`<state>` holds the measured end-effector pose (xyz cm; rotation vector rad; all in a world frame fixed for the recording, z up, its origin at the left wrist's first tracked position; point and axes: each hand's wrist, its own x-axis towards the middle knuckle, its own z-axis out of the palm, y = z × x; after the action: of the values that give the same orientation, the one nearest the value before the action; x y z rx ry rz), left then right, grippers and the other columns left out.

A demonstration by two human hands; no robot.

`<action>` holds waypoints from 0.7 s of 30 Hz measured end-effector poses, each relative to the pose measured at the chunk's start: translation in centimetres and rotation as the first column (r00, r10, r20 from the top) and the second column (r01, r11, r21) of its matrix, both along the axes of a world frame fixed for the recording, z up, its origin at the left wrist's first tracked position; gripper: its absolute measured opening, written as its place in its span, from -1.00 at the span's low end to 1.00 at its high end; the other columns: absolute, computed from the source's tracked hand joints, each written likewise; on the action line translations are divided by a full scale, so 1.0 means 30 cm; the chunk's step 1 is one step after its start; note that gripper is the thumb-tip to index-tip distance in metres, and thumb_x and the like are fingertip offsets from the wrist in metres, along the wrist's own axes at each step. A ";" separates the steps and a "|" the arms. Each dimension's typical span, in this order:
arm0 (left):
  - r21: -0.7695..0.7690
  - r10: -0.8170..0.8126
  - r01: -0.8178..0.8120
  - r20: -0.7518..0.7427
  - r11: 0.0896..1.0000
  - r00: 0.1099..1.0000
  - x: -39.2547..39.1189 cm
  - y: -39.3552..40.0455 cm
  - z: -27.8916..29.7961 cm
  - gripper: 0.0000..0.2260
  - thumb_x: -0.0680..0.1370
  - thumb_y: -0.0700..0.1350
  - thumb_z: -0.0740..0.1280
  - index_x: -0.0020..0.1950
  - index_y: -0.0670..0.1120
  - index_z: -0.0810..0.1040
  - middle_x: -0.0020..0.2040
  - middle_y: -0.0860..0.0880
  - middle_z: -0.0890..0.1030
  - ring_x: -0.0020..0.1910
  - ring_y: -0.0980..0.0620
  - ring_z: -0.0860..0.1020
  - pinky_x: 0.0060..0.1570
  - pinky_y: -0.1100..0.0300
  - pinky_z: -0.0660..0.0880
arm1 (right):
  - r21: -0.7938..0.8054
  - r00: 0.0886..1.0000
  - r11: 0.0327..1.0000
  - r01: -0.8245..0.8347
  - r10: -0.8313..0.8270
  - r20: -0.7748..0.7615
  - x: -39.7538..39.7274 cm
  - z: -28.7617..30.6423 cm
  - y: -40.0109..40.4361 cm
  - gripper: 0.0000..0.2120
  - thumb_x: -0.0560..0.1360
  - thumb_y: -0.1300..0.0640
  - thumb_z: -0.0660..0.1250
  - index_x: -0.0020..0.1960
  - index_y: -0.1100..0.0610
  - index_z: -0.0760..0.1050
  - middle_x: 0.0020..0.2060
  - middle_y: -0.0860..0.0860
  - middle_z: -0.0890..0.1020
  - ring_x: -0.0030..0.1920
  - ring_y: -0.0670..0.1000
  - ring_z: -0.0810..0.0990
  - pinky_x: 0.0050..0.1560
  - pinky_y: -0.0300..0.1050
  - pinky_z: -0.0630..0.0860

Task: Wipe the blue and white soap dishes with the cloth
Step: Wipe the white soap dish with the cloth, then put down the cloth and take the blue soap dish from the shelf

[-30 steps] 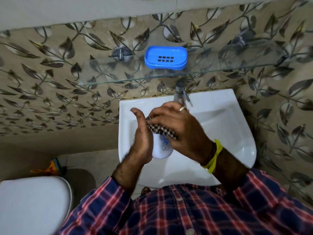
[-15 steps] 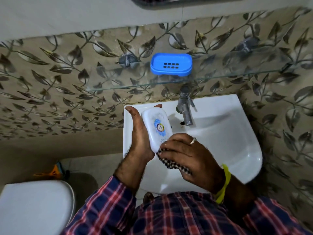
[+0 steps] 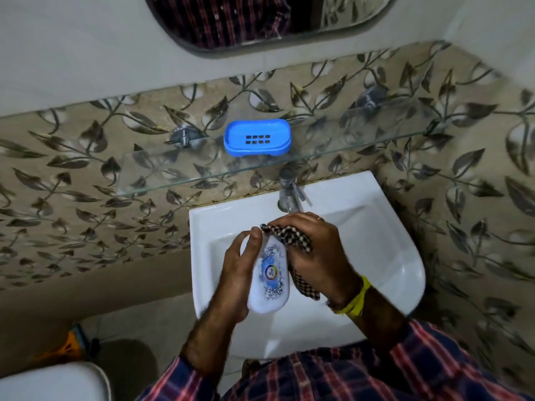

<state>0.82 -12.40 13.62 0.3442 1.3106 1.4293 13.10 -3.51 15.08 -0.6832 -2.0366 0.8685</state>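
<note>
My left hand (image 3: 234, 280) grips the white soap dish (image 3: 270, 280) over the basin, thumb lying along its upper left edge; the dish shows a blue round logo. My right hand (image 3: 320, 256) holds the checked cloth (image 3: 289, 237), bunched against the dish's top and right side, with a tail of cloth hanging below the hand. The blue soap dish (image 3: 257, 138) with its drain slots sits alone on the glass shelf (image 3: 179, 175) above the tap.
The white washbasin (image 3: 385, 250) lies under both hands, with a chrome tap (image 3: 288, 191) at its back. A mirror (image 3: 260, 21) hangs above. A white toilet lid (image 3: 52, 382) is at lower left, with an orange object (image 3: 69, 347) on the floor.
My right hand moved the cloth from the dish's lower end up to its top edge. The dish dropped lower over the basin. The camera tilted up, showing the mirror.
</note>
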 end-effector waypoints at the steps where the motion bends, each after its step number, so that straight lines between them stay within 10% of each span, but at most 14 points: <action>1: -0.028 0.025 -0.026 -0.005 0.999 1.000 -0.015 -0.002 0.002 -0.25 0.42 0.25 0.37 0.34 -0.34 0.48 0.19 -0.36 0.62 0.16 -0.33 0.60 0.26 -0.19 0.50 | -0.086 0.997 0.995 0.044 -0.049 -0.064 0.014 -0.003 0.004 -0.80 0.45 0.31 0.45 0.02 0.10 0.67 -0.07 -0.04 0.72 -0.01 -0.09 0.67 0.07 -0.18 0.56; 3: -0.075 0.061 -0.055 0.086 0.996 0.994 -0.043 -0.009 -0.006 -0.23 0.34 0.29 0.43 0.26 -0.31 0.55 0.04 -0.29 0.64 0.00 -0.23 0.63 0.10 -0.07 0.56 | -0.338 0.962 0.919 0.202 -0.250 -0.106 0.039 -0.020 0.016 -0.91 0.47 0.22 0.48 -0.03 0.10 0.68 -0.10 -0.01 0.74 -0.03 -0.05 0.70 0.06 -0.13 0.60; 6: -0.137 0.060 -0.033 0.196 0.990 0.979 -0.051 -0.025 -0.041 -0.41 0.39 0.08 0.50 0.27 -0.29 0.57 0.13 -0.32 0.64 0.11 -0.28 0.62 0.26 -0.18 0.51 | -0.856 0.911 0.465 0.227 -0.412 0.017 0.079 -0.060 0.054 -0.95 0.47 0.18 0.49 -0.09 0.15 0.68 -0.12 0.13 0.74 -0.11 0.09 0.71 0.01 0.05 0.65; 9: -0.172 0.052 -0.031 0.124 0.985 0.991 -0.028 -0.031 -0.089 -0.44 0.29 -0.30 0.53 0.28 -0.33 0.55 0.25 -0.43 0.57 0.20 -0.36 0.60 0.29 -0.31 0.47 | -0.972 0.910 0.168 0.166 -0.405 0.085 0.128 -0.108 0.062 -0.82 0.50 0.30 0.42 0.06 0.39 0.60 -0.09 0.27 0.68 -0.14 0.19 0.67 -0.10 0.01 0.65; 15: -0.168 0.149 -0.194 -0.249 0.966 0.957 -0.030 -0.043 -0.165 -0.61 0.37 -0.43 0.52 0.09 -0.08 0.63 0.00 -0.18 0.71 -0.07 -0.15 0.68 -0.14 0.03 0.67 | -0.818 0.884 0.399 0.415 -0.390 0.258 0.186 -0.209 0.028 -0.82 0.52 0.18 0.43 0.05 0.29 0.61 -0.12 0.14 0.70 -0.07 0.16 0.69 -0.08 0.03 0.65; 21: -0.125 0.059 -0.144 -0.520 0.982 0.852 -0.063 -0.066 -0.196 -0.59 0.38 -0.30 0.59 0.18 -0.06 0.66 0.04 0.08 0.71 -0.10 0.22 0.66 -0.11 0.32 0.61 | -0.742 0.866 0.476 0.471 -0.410 0.287 0.200 -0.215 0.029 -0.86 0.46 0.14 0.51 -0.23 0.06 0.59 -0.23 0.06 0.70 -0.09 0.17 0.70 -0.01 0.16 0.66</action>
<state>-1.07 -14.39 7.75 0.5849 1.8932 1.3542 19.11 -2.65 8.63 -1.6794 -1.2942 1.4422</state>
